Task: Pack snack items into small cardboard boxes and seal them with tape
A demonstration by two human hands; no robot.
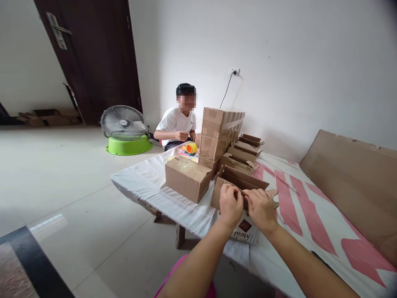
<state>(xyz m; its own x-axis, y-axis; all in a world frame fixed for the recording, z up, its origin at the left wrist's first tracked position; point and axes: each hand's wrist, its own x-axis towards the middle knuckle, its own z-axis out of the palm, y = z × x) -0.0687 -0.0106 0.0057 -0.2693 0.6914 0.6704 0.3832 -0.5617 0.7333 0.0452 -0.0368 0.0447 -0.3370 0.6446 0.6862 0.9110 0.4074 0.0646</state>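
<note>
An open cardboard box (217,193) sits near the front edge of the cloth-covered table, its top flaps spread. My left hand (231,203) has its fingers curled over the box's near upper edge. Just to its right, my right hand (261,208) grips the same edge, fingers bent. Both hands hide part of the near side and flap. A closed cardboard box (187,178) with clear tape on top lies to the left. Below my hands, a printed white packet or panel (245,231) hangs at the table edge.
A tall stack of taped boxes (214,128) stands behind, beside a row of open boxes (243,153). An orange-yellow tape dispenser (190,148) lies near a seated person (176,124). A large cardboard sheet (350,182) leans at right. A fan (124,121) rests on a green tub (128,145).
</note>
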